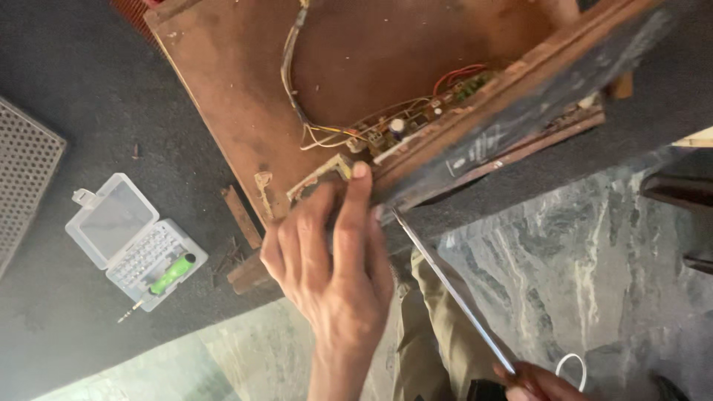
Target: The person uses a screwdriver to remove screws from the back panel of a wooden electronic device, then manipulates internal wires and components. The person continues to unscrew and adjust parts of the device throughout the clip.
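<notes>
Head view: the left hand [334, 260] grips the near edge of the opened wooden case [245, 96], steadying it, fingers curled on the wood. The right hand [538, 382], closed on a long screwdriver [453, 286], aims its tip at the case's edge. A bit kit [137, 241] lies open far left on dark carpet [82, 111]; marble floor [594, 260] lies right.

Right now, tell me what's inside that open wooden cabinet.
Inside the wooden cabinet, a circuit board with small components sits along the front edge, and a wire bundle runs up from it. The left hand and the front panel cover the rest.
</notes>
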